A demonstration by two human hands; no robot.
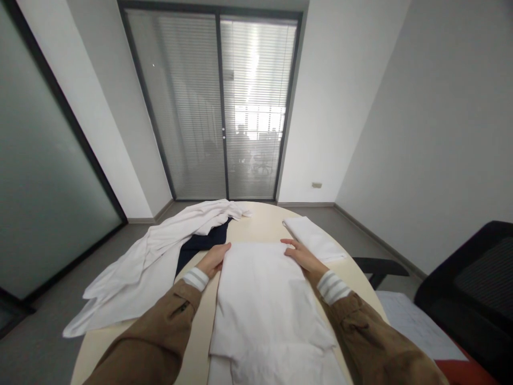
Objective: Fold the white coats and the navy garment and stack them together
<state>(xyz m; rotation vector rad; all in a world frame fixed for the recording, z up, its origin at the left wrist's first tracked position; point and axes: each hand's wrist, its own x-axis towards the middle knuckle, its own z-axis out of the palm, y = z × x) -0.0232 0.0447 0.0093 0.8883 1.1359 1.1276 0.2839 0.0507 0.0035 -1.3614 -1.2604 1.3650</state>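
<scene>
A white garment (262,299) lies flat and folded lengthwise on the round beige table (256,224) in front of me. My left hand (213,259) rests flat at its upper left edge, fingers stretched out. My right hand (301,255) lies flat on its upper right corner, fingers extended. Both arms wear brown sleeves with striped white cuffs. Neither hand grips anything.
A folded white cloth (315,238) lies at the table's far right. A rumpled white garment (152,262) hangs over the left side, on top of a dark navy cloth (200,243). A black chair (473,289) stands to the right. Glass doors with blinds (218,107) are ahead.
</scene>
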